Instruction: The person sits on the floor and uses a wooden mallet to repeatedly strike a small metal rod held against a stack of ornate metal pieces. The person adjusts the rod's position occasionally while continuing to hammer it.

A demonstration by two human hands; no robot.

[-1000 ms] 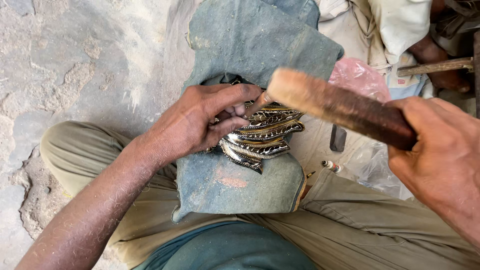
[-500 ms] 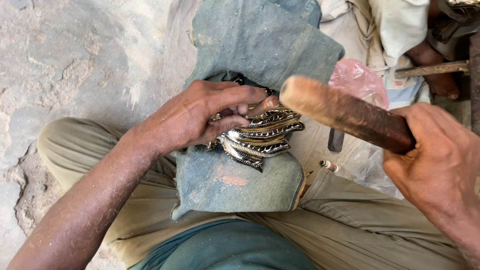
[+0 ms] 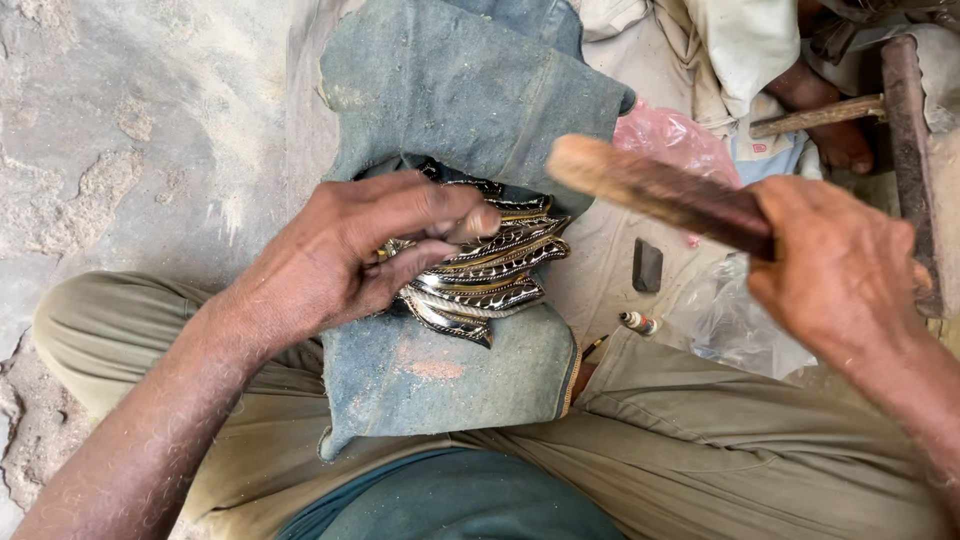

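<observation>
Underhand, curved patterned metal strips (image 3: 485, 275), glossy.

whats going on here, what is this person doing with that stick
A seated person's left hand presses a stack of patterned metal bangles onto a blue denim cloth draped over the lap. The right hand grips a wooden stick, raised beside the bangles and not touching them. A small dark block lies on the sheet nearby.
</observation>
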